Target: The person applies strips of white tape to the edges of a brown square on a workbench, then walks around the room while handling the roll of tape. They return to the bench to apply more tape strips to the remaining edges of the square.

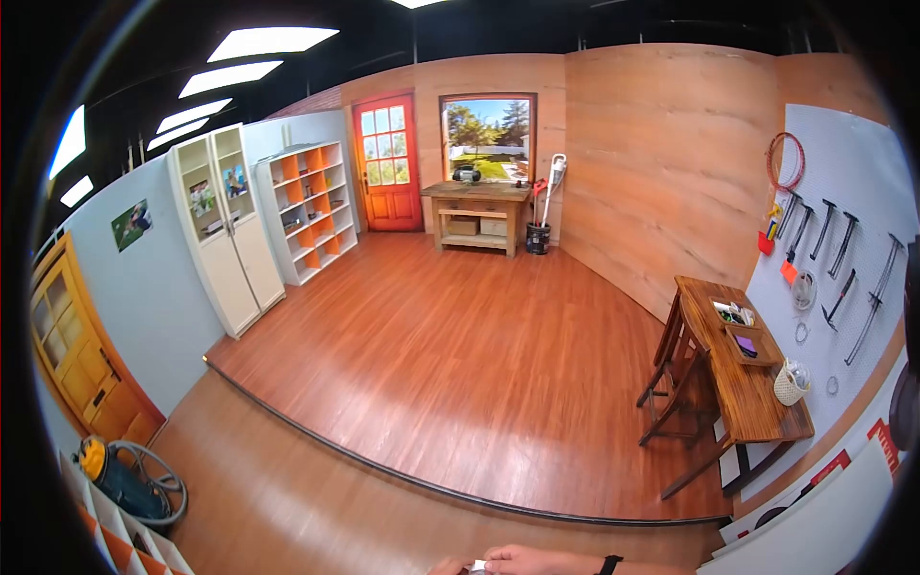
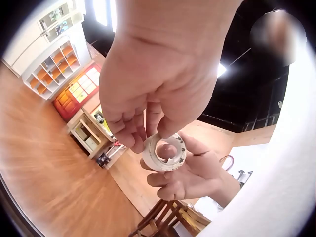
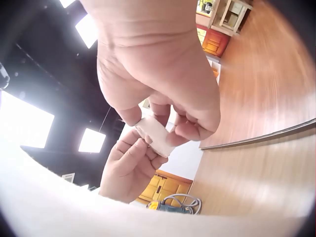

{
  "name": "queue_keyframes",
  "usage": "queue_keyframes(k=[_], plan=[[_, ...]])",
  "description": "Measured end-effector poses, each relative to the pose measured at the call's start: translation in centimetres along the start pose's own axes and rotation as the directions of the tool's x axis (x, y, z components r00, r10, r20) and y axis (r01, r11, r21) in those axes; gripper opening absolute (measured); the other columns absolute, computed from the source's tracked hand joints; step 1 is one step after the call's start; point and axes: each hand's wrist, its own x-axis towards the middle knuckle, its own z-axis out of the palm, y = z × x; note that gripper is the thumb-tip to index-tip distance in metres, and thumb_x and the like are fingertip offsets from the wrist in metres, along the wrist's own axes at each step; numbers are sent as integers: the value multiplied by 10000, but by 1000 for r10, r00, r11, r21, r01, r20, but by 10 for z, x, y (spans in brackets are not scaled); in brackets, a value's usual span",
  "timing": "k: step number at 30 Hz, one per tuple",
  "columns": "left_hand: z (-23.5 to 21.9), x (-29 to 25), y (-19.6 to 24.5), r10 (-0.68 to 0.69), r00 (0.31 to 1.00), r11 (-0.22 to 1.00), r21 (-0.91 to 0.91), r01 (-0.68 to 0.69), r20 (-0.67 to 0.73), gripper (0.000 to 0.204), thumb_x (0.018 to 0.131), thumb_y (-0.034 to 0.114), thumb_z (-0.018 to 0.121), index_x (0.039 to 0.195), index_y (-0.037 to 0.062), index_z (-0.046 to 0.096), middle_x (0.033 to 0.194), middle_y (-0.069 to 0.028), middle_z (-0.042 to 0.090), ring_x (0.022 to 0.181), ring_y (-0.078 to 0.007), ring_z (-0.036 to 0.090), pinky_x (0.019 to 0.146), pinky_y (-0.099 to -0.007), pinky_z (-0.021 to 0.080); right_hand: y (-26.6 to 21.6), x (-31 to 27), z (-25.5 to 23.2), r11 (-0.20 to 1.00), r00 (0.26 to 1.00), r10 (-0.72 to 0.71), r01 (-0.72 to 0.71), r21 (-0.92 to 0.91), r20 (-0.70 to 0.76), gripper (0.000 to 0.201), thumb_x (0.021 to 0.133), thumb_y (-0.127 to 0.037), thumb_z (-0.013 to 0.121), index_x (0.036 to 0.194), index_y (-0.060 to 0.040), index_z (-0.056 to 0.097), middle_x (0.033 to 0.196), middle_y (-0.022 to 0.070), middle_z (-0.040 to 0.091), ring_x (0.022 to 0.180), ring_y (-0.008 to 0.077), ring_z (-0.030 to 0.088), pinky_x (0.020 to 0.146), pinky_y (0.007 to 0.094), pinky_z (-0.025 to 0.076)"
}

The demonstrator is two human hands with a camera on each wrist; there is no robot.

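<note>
Plainly, white ring (image 2: 150, 157) between fingers (image 2: 134, 141) of left hand (image 2: 155, 81) and right hand (image 2: 195, 174).

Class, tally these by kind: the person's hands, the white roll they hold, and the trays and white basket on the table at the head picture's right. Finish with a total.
Left hand and right hand: 2
White roll: 1
Farther tray and nearer tray: 2
White basket: 1
Total: 6

Dark-marked white ring (image 2: 152, 158), red-orange door (image 1: 391, 213)
</note>
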Motion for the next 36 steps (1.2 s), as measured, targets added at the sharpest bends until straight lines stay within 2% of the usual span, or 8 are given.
queue_keyframes(k=[5, 16, 20, 21, 24, 27, 29, 36], plan=[[5, 73, -41, -35, 999, 997, 74, 33, 30, 200, 858, 133, 695, 1001, 2, 646, 897, -175, 629, 783, -318, 637, 650, -369, 503, -5, 51, -46, 959, 982, 22, -74, -274, -189, 326, 952, -342, 623, 920, -20, 664, 864, 23, 609, 816, 117, 527, 685, 290, 454], [-34, 282, -75, 52, 999, 997, -55, -52, 5, 152, 843, 98, 705, 869, -6, 597, 793, -140, 601, 708, -241, 592, 616, -338, 477, -100, 146, -160, 988, 966, -154, 156, -6, -209, 317, 971, -313, 611, 1042, -10, 674, 953, 19, 653, 904, 95, 545, 780, 272, 476], [-59, 350, -93, 125, 989, 991, -28, -127, -84, 151, 788, 82, 729, 880, 16, 628, 819, -133, 597, 740, -258, 575, 656, -353, 476, -100, 208, -213, 855, 891, -404, 286, -433, -208, 255, 883, -260, 696, 1004, -38, 657, 1018, 117, 639, 857, 242, 593, 810, 338, 452], [-66, 357, -87, 232, 960, 972, 60, -225, -155, 186, 726, 81, 765, 885, 42, 677, 837, -134, 608, 765, -322, 589, 669, -405, 488, -139, 214, -215, 504, 664, -737, 420, -755, -123, 233, 839, -195, 740, 996, -42, 662, 913, 96, 657, 868, 214, 630, 810, 349, 472], [-108, 394, -62, 604, 788, 733, 473, -489, -122, 119, 770, 109, 711, 870, 51, 685, 741, -52, 578, 659, -221, 561, 564, -344, 429, -215, 244, -236, 239, 486, -874, 432, -869, 1, 198, 764, -156, 769, 881, -51, 647, 970, 99, 643, 833, 262, 612, 781, 396, 445], [-136, 432, -78, 705, 707, 603, 573, -555, -57, 114, 760, 76, 690, 871, 46, 683, 716, -13, 533, 629, -167, 517, 539, -304, 388, -247, 278, -253, 300, 628, -778, 377, -876, 3, 289, 638, -81, 785, 897, -82, 656, 1119, 34, 603, 914, 234, 504, 821, 341, 393], [-156, 466, -101, 769, 636, 534, 618, -577, -71, 122, 748, 59, 684, 868, 42, 681, 701, 2, 505, 615, -147, 492, 531, -285, 368, -265, 321, -272, 190, 538, -842, 371, -909, 44, 297, 606, -41, 776, 871, -90, 649, 1109, 28, 600, 892, 241, 481, 815, 332, 393], [-259, 600, -181, 818, 567, 491, 629, -603, -95, 89, 742, 29, 685, 820, 47, 647, 657, 14, 440, 589, -123, 460, 513, -246, 329, -333, 489, -322, 215, 576, -818, 297, -931, -5, 300, 582, -13, 773, 845, -102, 660, 1103, 34, 598, 902, 237, 478, 790, 341, 391]])
